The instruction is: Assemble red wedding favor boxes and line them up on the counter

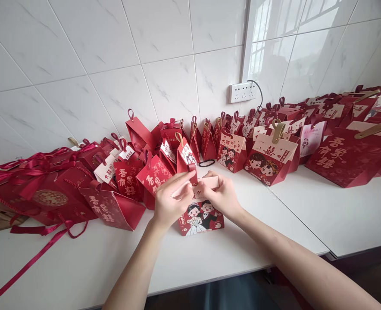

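A red and cream wedding favor box [201,219] with a cartoon bride and groom stands near the counter's front edge, between my hands. A dark red ribbon strap [193,177] rises from its top. My left hand [173,200] is closed at the left side of the top, with thumb and forefinger pinched at the strap. On the right, my right hand [222,193] pinches the cream top edge, thumb in front and fingers behind. Both hands cover part of the upper flap, so how the strap passes through it is hidden.
Finished-looking red favor boxes [271,157] line the white counter [242,241] on both sides. A large ribboned box [53,193] stands left, its loose ribbon [32,262] trailing forward. A black ring-shaped band [206,163] lies behind my hands. A power strip [242,92] is on the tiled wall.
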Tool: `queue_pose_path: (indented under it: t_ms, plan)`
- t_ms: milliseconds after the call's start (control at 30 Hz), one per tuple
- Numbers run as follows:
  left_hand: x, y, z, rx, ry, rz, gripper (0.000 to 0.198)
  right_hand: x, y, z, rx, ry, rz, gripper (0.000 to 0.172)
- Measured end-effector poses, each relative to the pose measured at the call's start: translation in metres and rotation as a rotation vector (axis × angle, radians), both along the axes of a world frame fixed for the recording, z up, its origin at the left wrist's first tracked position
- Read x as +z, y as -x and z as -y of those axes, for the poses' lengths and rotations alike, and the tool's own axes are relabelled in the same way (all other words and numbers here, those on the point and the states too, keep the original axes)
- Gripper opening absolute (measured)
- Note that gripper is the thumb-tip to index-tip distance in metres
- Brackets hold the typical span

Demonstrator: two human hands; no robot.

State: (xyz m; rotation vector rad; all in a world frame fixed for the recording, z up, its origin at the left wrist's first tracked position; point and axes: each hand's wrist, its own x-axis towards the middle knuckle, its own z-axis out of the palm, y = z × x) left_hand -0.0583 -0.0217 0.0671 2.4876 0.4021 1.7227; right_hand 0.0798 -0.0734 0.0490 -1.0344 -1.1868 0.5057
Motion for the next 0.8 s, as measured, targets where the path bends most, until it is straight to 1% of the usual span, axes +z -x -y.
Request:
queue_pose_path:
  t_ms: [133, 300, 367, 467, 800]
  plan:
    - [-0.0004, 0.0005, -0.0003, -0.032, -0.008, 0.012, 0.030, -0.0004, -0.0006, 0.0014, 0.080, -0.008, -0.042, 0.019]
    - [-0.0007, 0.0007, -0.0012, -0.041, -0.027, 0.019, 0.030, 0.0001, 0.0000, 0.0002, 0.028, -0.019, 0.001, 0.014]
    - [-0.0007, 0.0005, -0.0015, -0.041, -0.027, 0.020, 0.030, 0.0005, 0.0000, -0.0003, 0.016, -0.018, 0.014, 0.016]
    - [-0.0006, 0.0003, -0.0018, -0.039, -0.024, 0.019, 0.031, 0.0012, -0.0004, -0.0004, 0.019, -0.019, 0.019, 0.019]
    - [-0.0003, 0.0012, -0.0015, -0.033, 0.012, 0.012, 0.029, 0.0020, -0.0013, 0.0011, 0.045, -0.018, 0.016, 0.018]
